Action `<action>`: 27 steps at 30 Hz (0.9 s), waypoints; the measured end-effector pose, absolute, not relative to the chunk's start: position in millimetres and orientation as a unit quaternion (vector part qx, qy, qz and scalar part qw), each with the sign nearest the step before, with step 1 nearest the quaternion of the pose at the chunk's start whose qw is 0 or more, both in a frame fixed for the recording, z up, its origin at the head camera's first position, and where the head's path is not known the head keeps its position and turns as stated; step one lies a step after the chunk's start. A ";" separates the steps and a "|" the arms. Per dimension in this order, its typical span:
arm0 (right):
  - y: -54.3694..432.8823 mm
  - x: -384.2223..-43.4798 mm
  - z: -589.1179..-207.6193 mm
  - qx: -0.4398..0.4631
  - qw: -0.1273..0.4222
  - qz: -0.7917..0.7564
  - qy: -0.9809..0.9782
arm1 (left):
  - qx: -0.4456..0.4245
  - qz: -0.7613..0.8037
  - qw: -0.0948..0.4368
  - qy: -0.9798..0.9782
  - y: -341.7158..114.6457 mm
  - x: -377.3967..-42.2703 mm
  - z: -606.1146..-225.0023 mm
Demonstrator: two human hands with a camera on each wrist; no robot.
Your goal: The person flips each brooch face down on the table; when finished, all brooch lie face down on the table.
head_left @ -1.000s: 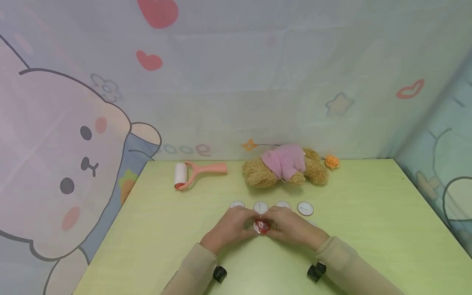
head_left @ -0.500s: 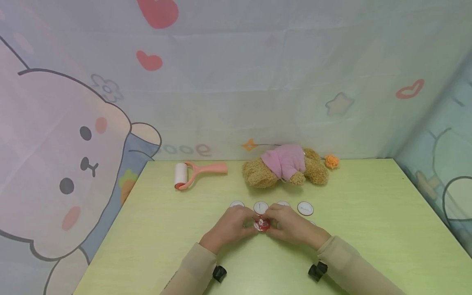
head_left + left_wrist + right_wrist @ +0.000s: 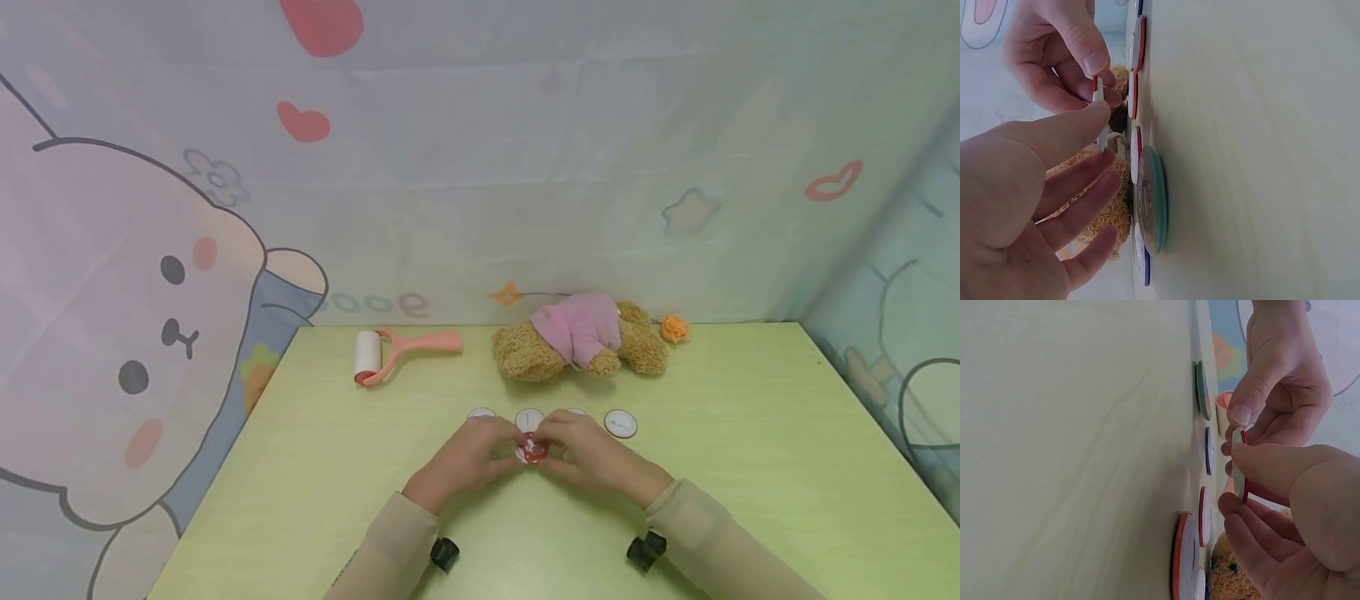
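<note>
A round red-and-white pin badge (image 3: pixel 532 451) is held above the table between my two hands. My left hand (image 3: pixel 471 454) pinches its left edge with thumb and fingers, the other fingers spread in the left wrist view. My right hand (image 3: pixel 594 454) pinches its right edge. Seen edge-on in the right wrist view, the badge (image 3: pixel 1239 464) shows a pale side and a red rim. Several white-backed badges lie beyond the hands, including one with a visible pin (image 3: pixel 529 420) and one at the right (image 3: pixel 620 423). My hands partly cover others.
A green-rimmed badge (image 3: pixel 1152 200) lies on the table near my left hand. Farther back are a lint roller (image 3: pixel 408 343) with a pink handle and a teddy bear (image 3: pixel 581 337) in a pink top, lying on its side. A patterned cloth (image 3: pixel 480 167) hangs behind the table (image 3: pixel 750 433).
The held badge has shifted slightly away from me, and its visible face has tilted. Both hands keep their pinch and have moved only a little. The badges on the table stay put.
</note>
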State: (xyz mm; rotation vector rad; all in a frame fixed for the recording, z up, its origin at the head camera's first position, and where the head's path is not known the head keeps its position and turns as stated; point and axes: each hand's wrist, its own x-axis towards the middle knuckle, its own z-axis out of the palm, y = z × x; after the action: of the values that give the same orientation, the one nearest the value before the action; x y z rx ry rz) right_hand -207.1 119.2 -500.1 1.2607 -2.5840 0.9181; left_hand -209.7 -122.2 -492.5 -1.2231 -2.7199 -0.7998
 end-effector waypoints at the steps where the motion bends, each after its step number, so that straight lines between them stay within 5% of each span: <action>1: 119.0 -207.3 -500.3 0.419 0.065 0.304 -0.853 | -0.396 -0.262 0.026 -0.880 -122.4 -209.8 -492.7; 27: 120.9 -207.8 -501.1 0.413 0.072 0.306 -0.855 | -0.429 -0.295 0.050 -0.852 -125.7 -212.2 -495.3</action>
State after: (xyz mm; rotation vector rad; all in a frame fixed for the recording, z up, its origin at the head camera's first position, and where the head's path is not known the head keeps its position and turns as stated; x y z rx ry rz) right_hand -207.8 120.9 -501.1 1.2403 -2.5684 0.9199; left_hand -212.2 -125.7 -495.3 -1.3070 -2.5944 -0.8993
